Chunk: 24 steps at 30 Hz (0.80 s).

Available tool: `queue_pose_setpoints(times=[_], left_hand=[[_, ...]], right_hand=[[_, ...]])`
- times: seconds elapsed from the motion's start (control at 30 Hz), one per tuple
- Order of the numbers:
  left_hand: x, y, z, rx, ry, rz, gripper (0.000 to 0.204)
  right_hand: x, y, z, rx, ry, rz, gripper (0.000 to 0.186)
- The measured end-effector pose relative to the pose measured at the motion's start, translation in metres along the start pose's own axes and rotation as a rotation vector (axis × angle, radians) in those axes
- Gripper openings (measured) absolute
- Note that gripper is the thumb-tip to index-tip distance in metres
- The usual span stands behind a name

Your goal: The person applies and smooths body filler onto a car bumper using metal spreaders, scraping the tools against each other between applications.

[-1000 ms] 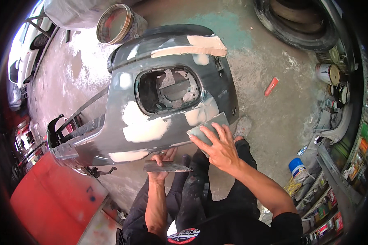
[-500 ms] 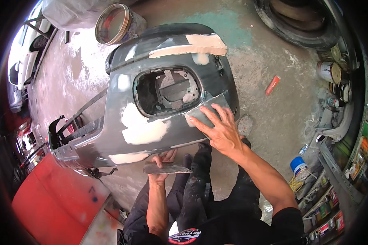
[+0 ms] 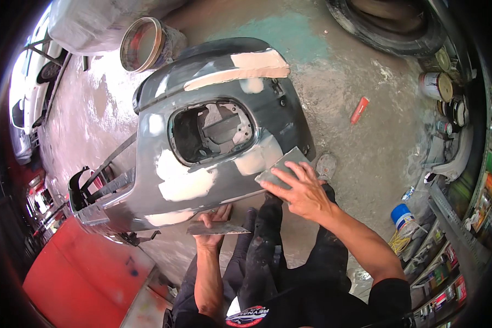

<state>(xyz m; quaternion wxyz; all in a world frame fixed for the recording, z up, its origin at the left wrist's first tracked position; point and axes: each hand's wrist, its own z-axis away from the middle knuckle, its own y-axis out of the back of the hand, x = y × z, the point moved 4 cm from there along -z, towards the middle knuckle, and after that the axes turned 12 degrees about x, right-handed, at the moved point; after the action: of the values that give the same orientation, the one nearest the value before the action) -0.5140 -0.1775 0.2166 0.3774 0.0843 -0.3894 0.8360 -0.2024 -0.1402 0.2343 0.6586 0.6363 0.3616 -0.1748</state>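
Note:
A dark grey car bumper [image 3: 120, 180], blotched with pale filler [image 3: 186, 183], lies before me with an opening in its middle. My right hand [image 3: 303, 191] presses its fingers on a flat grey filler spreader [image 3: 281, 169], which rests over the bumper's near right edge. Just left of that spreader a beige filler patch [image 3: 257, 154] shows below the opening. By the near edge, my left hand [image 3: 208, 238] holds a thin, dark metal plate [image 3: 221, 228] with the thumb on top. Its fingers reach toward the bumper's underside; whether they touch it I cannot tell.
An open bucket [image 3: 147, 46] stands beyond the bumper. A red tube [image 3: 359, 110] lies on the floor to the right, below a tire [image 3: 388, 33]. Paint cans [image 3: 436, 86] and a blue-and-white container [image 3: 402, 216] line the right side. A red panel [image 3: 82, 273] lies at lower left.
My right hand has drawn the spreader down toward me and off the beige patch, which is now in sight. The left hand still holds its plate. The whole view has shifted slightly.

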Motion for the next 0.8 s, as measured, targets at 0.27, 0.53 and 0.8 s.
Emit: queue_pose_setpoints(times=[0.27, 0.53, 0.8], left_hand=[[-0.005, 0.002, -0.004, 0.029, -0.016, -0.022, 0.036], [0.001, -0.005, 0.0, 0.057, -0.002, -0.012, 0.037], [-0.001, 0.004, -0.002, 0.051, 0.006, -0.056, 0.027]], right_hand=[[0.048, 0.016, -0.061, 0.231, -0.351, -0.216, 0.069], [0.011, 0.002, -0.015, 0.028, -0.186, -0.147, 0.077], [0.041, 0.019, 0.014, -0.02, -0.098, -0.09, 0.065]])
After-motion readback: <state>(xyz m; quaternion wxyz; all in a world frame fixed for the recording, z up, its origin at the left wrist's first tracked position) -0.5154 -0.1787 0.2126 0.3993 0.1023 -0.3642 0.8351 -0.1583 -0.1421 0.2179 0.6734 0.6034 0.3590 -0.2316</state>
